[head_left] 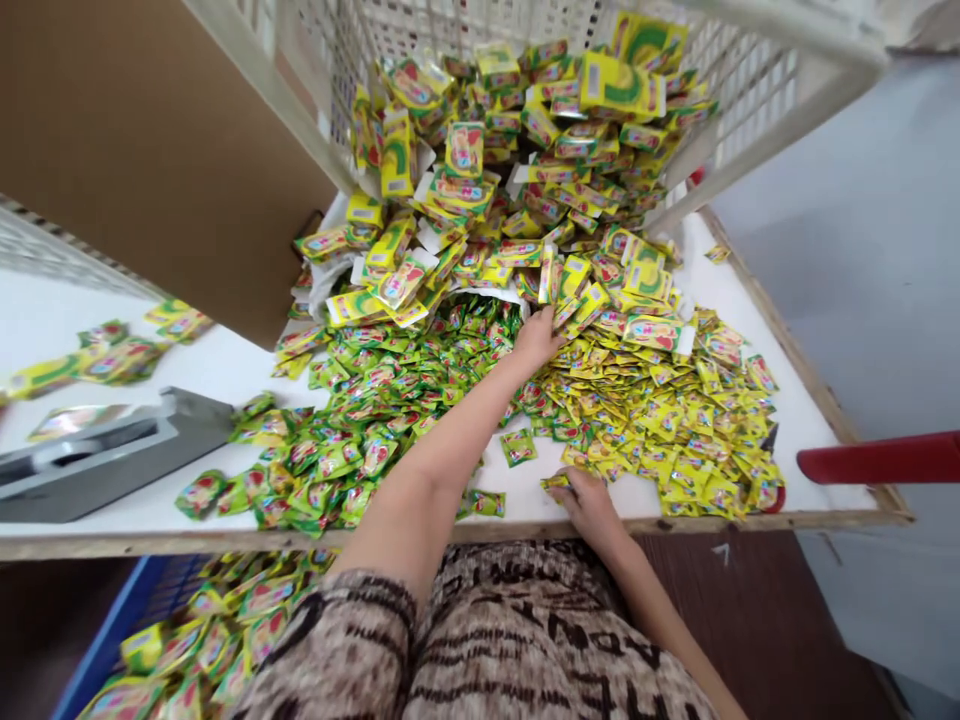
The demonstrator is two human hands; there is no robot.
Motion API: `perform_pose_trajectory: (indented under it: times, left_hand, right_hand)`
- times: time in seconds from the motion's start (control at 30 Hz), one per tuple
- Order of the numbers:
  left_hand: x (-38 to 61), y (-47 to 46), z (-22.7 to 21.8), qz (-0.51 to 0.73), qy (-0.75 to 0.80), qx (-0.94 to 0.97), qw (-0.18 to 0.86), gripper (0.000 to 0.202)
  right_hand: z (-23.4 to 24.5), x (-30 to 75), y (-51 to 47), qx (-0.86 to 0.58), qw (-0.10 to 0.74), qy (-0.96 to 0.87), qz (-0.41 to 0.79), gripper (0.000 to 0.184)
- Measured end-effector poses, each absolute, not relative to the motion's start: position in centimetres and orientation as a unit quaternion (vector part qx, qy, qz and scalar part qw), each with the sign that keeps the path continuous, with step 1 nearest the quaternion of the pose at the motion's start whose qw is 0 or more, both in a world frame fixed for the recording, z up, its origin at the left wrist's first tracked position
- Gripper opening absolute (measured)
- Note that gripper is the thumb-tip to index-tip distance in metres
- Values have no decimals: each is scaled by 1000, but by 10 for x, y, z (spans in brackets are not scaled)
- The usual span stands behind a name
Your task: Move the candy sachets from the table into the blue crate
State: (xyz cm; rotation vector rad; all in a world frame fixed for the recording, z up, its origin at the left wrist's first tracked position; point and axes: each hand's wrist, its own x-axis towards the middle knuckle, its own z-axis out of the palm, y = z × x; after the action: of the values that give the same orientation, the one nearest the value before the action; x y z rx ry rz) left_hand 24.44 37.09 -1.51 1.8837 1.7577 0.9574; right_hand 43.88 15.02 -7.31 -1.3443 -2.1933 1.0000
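Observation:
My left hand [537, 338] reaches forward to the foot of the heaped boxes. Its fingers are closed at the lower end of a small upright yellow box [549, 274], though the fingertips are partly hidden. Close to the table's front edge, my right hand [591, 508] pinches a small yellow sachet [556, 482] between thumb and fingers. Green sachets [375, 400] spread in a thick pile left of and under my left forearm. On the right lies a pile of yellow sachets [675, 430]. A single green sachet [517, 447] rests on the white tabletop between the piles.
A white plastic crate [757, 110] spills yellow-green boxes [465, 190] onto the table. Brown cardboard [165, 150] stands at the left, above a grey metal piece [187, 430]. A red bar [877, 460] juts in from the right. A blue crate [112, 630] of packets sits below.

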Motion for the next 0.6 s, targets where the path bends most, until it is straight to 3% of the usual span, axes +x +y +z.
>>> perform_pose_trajectory:
  times: [0.2, 0.37, 0.47, 0.6]
  left_hand:
    - [210, 288, -4, 276, 635, 703, 162, 16]
    - [183, 190, 17, 97, 543, 788, 274, 26]
    - [184, 172, 23, 104, 522, 766, 362, 24]
    - [194, 174, 4, 281, 544, 650, 450, 31]
  right_hand:
    - [-69, 442, 152, -498, 278, -684, 454, 13]
    - [-35, 431, 179, -508, 414, -579, 485, 23]
    - [-34, 418, 191, -469, 377, -624, 498, 23]
    - [-53, 417, 184, -487, 283, -660, 497, 18]
